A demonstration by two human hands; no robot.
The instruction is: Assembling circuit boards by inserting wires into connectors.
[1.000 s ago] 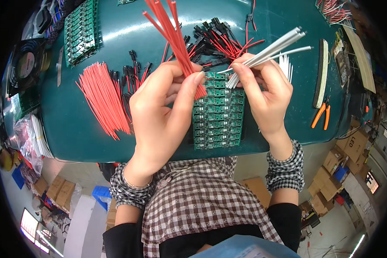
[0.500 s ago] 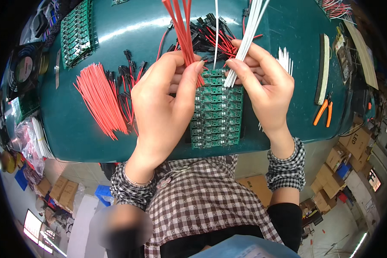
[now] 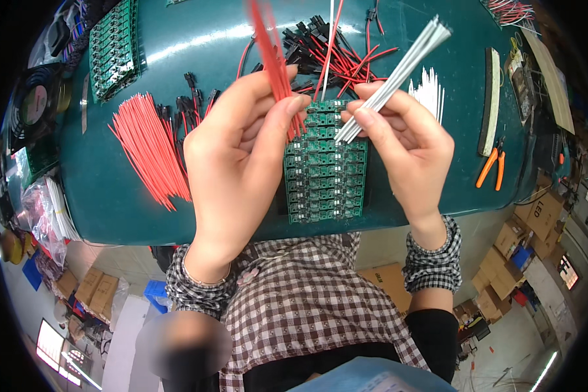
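A bunch of red wires (image 3: 274,55) is pinched between the thumb and fingers of my left hand (image 3: 242,147), its upper end smeared by motion. My right hand (image 3: 411,147) grips a bunch of white wires (image 3: 404,68), tilted up to the right. Both bunches are over the top part of a green circuit board panel (image 3: 326,176) lying near the table's front edge. One red wire and one white wire (image 3: 328,49) rise from the panel's far end, between my hands. Left of my left hand lies a pile of red wires (image 3: 150,153); beyond my right hand lie more white wires (image 3: 428,91).
Red leads with black connectors (image 3: 323,52) are heaped behind the panel. Stacked circuit boards (image 3: 114,49) lie at the far left of the green table (image 3: 137,225). Orange-handled cutters (image 3: 491,170) and a long pale strip (image 3: 490,104) are on the right. A fan (image 3: 39,98) stands at left.
A red wire now stands beside the white one at the panel's far end. My left hand has shifted slightly left, and the white bunch in my right hand leans further right.
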